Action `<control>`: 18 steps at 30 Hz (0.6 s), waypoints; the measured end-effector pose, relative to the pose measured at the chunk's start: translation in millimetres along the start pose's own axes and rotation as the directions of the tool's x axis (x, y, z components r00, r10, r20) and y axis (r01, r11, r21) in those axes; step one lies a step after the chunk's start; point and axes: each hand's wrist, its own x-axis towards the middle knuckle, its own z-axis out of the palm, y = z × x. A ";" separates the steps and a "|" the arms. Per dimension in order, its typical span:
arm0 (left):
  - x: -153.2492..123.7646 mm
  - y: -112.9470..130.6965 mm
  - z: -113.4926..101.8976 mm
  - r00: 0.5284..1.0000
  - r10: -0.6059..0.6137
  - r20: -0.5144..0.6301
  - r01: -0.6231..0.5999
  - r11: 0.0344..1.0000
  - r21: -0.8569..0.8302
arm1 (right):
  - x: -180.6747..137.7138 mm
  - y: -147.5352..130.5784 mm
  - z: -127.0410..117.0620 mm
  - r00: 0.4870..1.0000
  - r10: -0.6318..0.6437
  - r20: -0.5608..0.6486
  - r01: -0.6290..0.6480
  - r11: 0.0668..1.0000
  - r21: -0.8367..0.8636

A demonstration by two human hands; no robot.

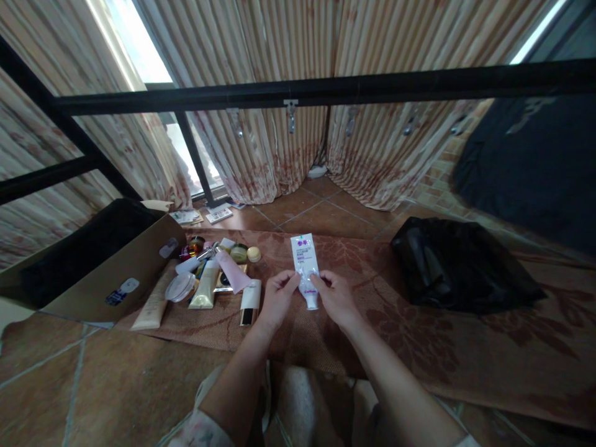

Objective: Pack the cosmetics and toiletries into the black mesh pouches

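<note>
Object: 1 white tube [305,256], central over the brown patterned cloth [367,254], flat end far, narrow cap end near you. You cannot tell from this view whether it rests on the cloth or sits just above it.

Hands: your left hand [278,298] pinches the tube's left edge, your right hand [336,299] its right edge. Both grips are narrow, thumbs on the upper face, around the lower middle.

Handling (judged): light, soft-walled, easily dented; smooth skin may slip a little; unlikely to break. Squeezing the body could push contents toward the cap. Firmest holds: the flat far seam or the cap. Your 2-sided pinch keeps it level with little force.

Writing: 2 large purple characters at the far end, apparently 参半. Smaller dark lines below them are too fine to read. Purple print near the cap is blurred; you cannot make it out. A small green mark sits at the far edge.

Surroundings: left of you, a white bottle [252,293] and a pink tube [233,272]; farther left, a cardboard box [151,254] bearing a dark blue label [115,295], illegible. Right: a black bag [447,267], no lettering visible.
</note>
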 end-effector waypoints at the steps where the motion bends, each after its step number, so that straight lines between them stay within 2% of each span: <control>1: 0.0 0.1 0.1 1.000 0.004 -0.004 -0.004 1.000 0.016 | -0.1 0.5 0.5 1.000 0.000 0.001 0.000 1.000 0.003; 10: -1.5 -0.9 -0.9 0.999 0.047 0.014 -0.048 0.994 0.101 | -0.9 0.7 1.5 1.000 -0.003 -0.010 0.003 1.000 -0.031; 18: -0.5 -4.5 -3.6 0.999 0.027 0.032 -0.030 0.994 0.108 | -4.3 -3.4 1.1 0.999 -0.029 -0.028 0.028 0.999 -0.040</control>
